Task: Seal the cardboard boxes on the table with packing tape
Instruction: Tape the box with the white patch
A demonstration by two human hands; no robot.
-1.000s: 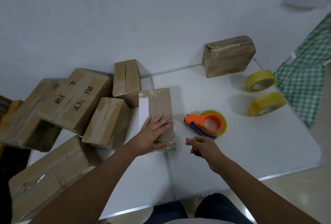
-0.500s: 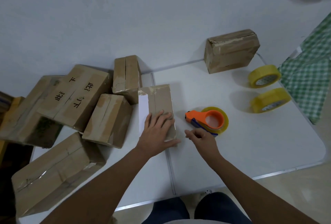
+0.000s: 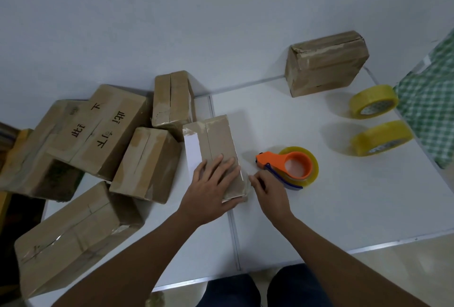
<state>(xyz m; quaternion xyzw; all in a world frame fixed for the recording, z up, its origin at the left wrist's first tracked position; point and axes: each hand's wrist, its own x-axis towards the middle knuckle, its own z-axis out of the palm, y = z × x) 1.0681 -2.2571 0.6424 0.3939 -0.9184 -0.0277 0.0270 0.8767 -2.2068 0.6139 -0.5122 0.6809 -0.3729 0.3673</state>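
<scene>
The left hand is lying flat, fingers straight, pressing down on the small cardboard box sitting mid-counter. The right hand is sitting at the box's near right corner, fingers curled in a pinching grip; it looks like a tape end there, but I cannot tell for sure. The orange tape dispenser is lying just beside that hand, untouched. Two spare yellow tape rolls are standing well apart on the right, more boxes crowding the left. The risk, as I judge it: clear tape is clinging to fingers or folding on itself, and if the pressing hand is easing off, the light box is sliding and the strip is missing the seam.
</scene>
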